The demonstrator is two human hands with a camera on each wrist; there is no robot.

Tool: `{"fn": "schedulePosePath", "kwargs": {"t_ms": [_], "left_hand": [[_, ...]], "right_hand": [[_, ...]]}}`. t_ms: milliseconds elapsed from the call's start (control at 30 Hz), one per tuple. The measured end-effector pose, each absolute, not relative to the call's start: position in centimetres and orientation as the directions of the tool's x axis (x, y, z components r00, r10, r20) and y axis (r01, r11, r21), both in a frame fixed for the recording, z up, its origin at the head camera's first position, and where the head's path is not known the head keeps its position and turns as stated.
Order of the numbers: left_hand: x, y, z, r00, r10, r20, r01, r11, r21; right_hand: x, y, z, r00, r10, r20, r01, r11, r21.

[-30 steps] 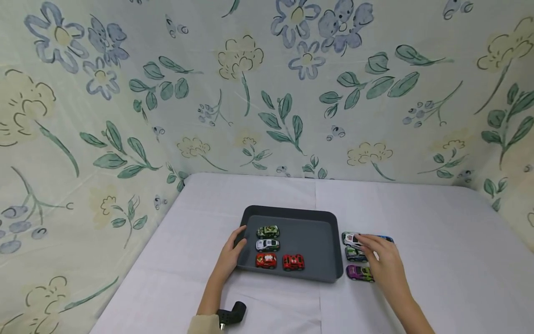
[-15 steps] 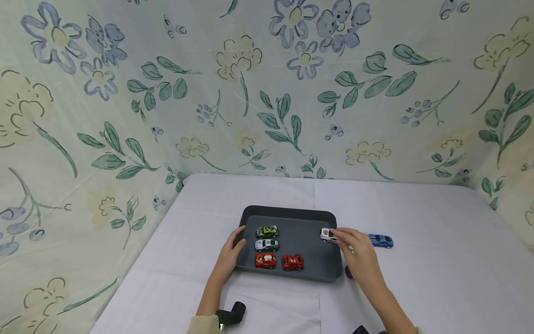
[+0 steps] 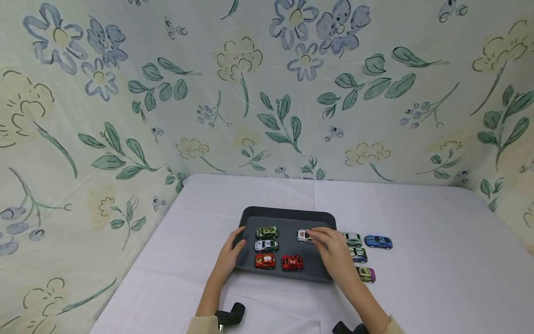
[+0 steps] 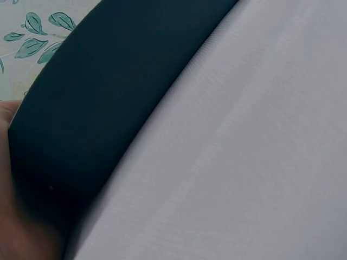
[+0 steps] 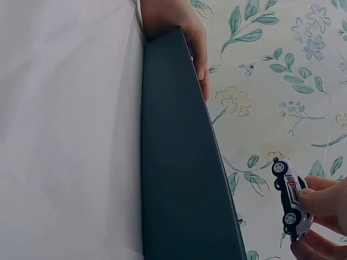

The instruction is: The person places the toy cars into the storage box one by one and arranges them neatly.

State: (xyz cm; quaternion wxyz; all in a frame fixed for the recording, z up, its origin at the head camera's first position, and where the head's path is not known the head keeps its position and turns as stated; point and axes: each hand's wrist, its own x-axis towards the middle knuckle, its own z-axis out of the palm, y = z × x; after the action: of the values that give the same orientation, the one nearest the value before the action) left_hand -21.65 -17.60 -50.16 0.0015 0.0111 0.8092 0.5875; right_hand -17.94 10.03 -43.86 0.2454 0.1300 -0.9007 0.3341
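Note:
My right hand [image 3: 338, 255] pinches a white toy car [image 3: 303, 236] between thumb and fingers, over the right half of a dark grey tray [image 3: 288, 212]. The right wrist view shows the white toy car [image 5: 290, 197] held above the tray's rim, wheels toward the camera. My left hand [image 3: 228, 255] grips the tray's left side, fingers at the rim. Inside the tray's left part stand a camouflage toy car [image 3: 267, 232], a silver-white one [image 3: 266, 246] and a red one [image 3: 264, 261] in a column. Another red toy car [image 3: 292, 263] sits right of the front one.
Right of the tray, on the white-covered table [image 3: 434, 232], are a blue toy car [image 3: 378, 241], a pale green-white one [image 3: 352, 239], a green-black-white one [image 3: 359, 254] and a purple-green one [image 3: 367, 274], some partly behind the right hand. Floral cloth [image 3: 267, 93] hangs behind.
My right hand has carried the white toy car leftward from the group beside the tray, across the right rim and over the tray. The left hand stays on the tray's left side.

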Motion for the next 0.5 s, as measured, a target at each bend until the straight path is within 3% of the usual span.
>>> {"fn": "schedulePosePath", "kwargs": {"t_ms": [200,500], "left_hand": [[-21.6,-17.5,-50.1,-1.0,0.021,0.003,0.009,0.299,0.954],[-21.6,-17.5,-50.1,-1.0,0.016,-0.002,0.003,0.296,0.955]], "right_hand": [[-18.7,8.2,-44.5,-0.858,-0.096,0.504,-0.407,0.726,-0.554],[-19.9,6.7,-45.9,-0.933,-0.113,0.342,-0.311,0.733,-0.605]]}}
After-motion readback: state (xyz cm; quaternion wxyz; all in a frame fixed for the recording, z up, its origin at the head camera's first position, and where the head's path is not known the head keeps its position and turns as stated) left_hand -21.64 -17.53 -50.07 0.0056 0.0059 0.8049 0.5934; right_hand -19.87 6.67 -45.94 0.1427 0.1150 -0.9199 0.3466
